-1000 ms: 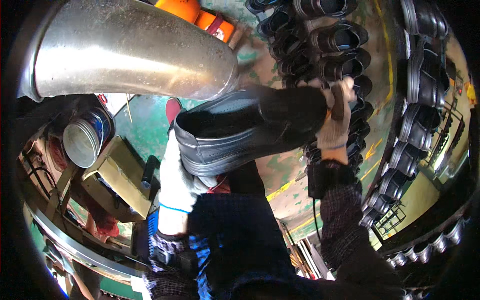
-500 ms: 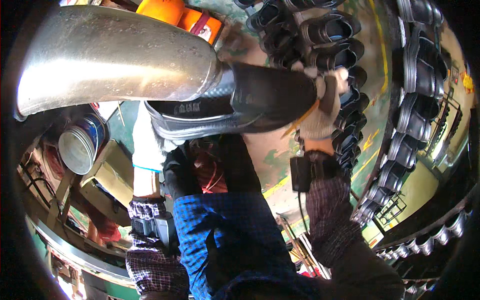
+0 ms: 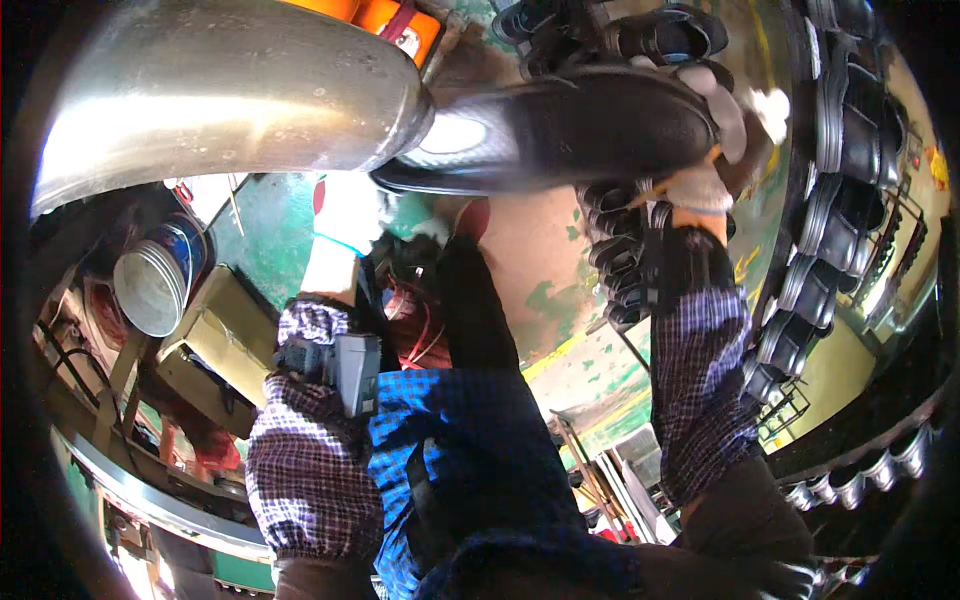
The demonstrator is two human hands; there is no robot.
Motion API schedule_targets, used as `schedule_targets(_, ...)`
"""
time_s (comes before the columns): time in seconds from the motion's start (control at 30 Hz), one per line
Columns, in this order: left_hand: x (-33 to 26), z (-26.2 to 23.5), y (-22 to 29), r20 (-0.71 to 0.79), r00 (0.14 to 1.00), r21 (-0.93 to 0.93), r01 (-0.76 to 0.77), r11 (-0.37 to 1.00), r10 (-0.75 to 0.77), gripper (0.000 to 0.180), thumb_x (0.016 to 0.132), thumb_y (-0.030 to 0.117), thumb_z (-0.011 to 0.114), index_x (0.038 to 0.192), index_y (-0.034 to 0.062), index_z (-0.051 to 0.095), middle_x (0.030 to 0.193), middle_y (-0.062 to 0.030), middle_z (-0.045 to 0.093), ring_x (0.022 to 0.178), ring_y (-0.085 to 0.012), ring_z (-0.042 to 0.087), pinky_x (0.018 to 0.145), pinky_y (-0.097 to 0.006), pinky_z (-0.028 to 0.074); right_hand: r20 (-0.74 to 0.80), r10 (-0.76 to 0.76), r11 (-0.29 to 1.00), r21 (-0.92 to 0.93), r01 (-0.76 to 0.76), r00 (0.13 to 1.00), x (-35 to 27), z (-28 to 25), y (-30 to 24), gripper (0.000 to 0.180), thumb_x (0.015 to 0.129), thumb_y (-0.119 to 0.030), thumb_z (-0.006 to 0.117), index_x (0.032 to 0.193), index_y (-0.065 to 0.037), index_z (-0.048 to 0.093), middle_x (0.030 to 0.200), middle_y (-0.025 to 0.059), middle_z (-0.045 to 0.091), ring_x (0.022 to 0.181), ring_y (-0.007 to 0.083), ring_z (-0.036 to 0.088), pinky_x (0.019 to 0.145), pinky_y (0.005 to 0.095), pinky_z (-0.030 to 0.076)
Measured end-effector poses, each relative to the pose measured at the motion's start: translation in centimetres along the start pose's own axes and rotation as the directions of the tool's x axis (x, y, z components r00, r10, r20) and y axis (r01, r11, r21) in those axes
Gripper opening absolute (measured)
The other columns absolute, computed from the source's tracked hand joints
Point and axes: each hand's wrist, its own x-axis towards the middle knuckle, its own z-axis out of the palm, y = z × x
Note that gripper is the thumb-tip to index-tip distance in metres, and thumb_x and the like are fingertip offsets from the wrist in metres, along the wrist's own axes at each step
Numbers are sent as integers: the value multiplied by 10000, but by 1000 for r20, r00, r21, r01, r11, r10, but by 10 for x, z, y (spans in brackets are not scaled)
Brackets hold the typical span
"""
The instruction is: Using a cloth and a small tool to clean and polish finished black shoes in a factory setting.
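Slippage is the main risk: the black shoe [image 3: 590,125] is gripped only at the end farthest from the metal duct [image 3: 220,100], where the gloved right hand [image 3: 725,150] is curled shut around it. The left hand [image 3: 345,215] lies below the duct's mouth; whether its fingers grasp anything cannot be told. The shoe's long axis runs roughly level, one end just beside the duct's mouth, where it could snag or be knocked loose

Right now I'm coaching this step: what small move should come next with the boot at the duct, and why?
Probably ease the black boot a little further toward the metal duct. Its open end sits at the duct mouth, the right hand grips the toe end, and the left hand steadies underneath, so both hands can guide it.
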Motion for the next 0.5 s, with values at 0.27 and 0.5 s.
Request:
schedule_targets(0.27, 17, 5, 117, -128, 990, -657, -133, 742, 64, 415, 820, 227, 552, 1185, 31, 541, 1039, -189, 620, 946, -332, 599, 843, -377, 464, -258, -46, 999, -1, 48, 965, -104, 16, -37, 234, 881, -242, 476, 960, -31, 538, 928, 131, 594, 922, 278, 559, 911, 422, 418)
schedule_targets(0.5, -3, -24, 142, 537, 810, -799, 400, -448, -234, 248, 947, 294, 449, 1081, 110, 549, 934, 22, 579, 707, -70, 571, 497, -198, 436, -479, 44, 996, 86, -3, 877, -128, 4, -45, 349, 893, -319, 510, 1094, -39, 565, 1084, 122, 609, 997, 260, 577, 915, 388, 445)
